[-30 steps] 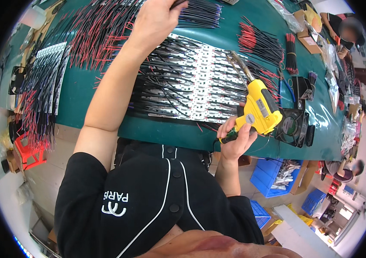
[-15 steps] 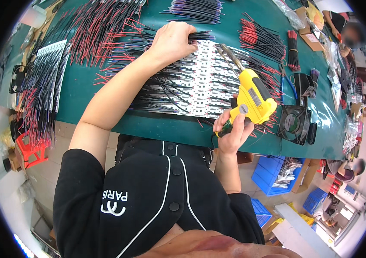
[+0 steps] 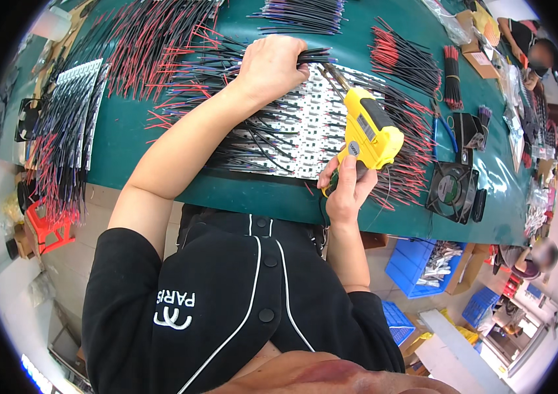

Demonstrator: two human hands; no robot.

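My right hand [image 3: 350, 192] is wrapped round the handle of a yellow soldering gun [image 3: 376, 141]. Its metal tip points up and left, at the far part of a white panel of small circuit boards [image 3: 306, 144]. Black wires with red ends fan out from both sides of the panel. My left hand [image 3: 271, 69] is closed at the panel's far edge on a bunch of black wires [image 3: 317, 56], whose ends stick out to the right near the gun's tip. Whether the tip touches the board or a wire is too small to tell.
Loose wires [image 3: 161, 49] cover the table's far left, beside another wired panel [image 3: 82, 98]. More wire bundles [image 3: 405, 56] lie at far right. A black fan [image 3: 451, 190] and blue-handled pliers [image 3: 446, 131] sit right. Blue crates [image 3: 410, 269] stand below; other people are at right.
The soldering gun in my right hand has moved left and slightly down, its tip closer to the held wires. My left hand has shifted slightly right with the wires.
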